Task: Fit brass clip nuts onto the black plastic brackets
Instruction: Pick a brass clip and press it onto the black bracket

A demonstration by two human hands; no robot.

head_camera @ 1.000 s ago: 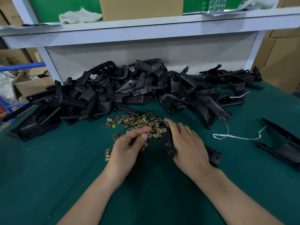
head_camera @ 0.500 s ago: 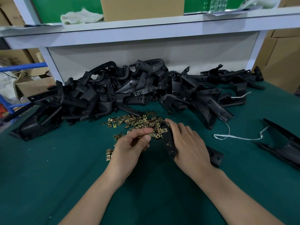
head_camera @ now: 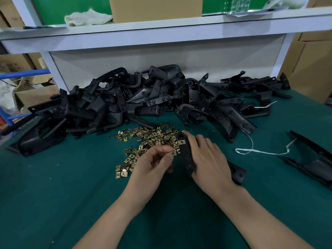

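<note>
The bracket [head_camera: 186,155] lies just right of the frame's centre on the green mat [head_camera: 71,194]. It is a long black strip pierced with holes, and its far end already carries one brass clip nut [head_camera: 181,142]. Its near end sticks out past the wrist, lower right. The right hand [head_camera: 208,159] grips it from the right, fingers curled over its edge and forefinger stretched along to the top. Over the last second the left hand [head_camera: 150,166] has drawn slightly away from the scattered loose nuts [head_camera: 147,137] toward the strip. Its thumb is now pressed against the forefinger, apparently pinching a single nut [head_camera: 173,153], though the hold is too small to see clearly. I judge that a second nut is about to go on. Behind, across the middle of the frame, sits the heap of unfitted brackets [head_camera: 161,103].
</note>
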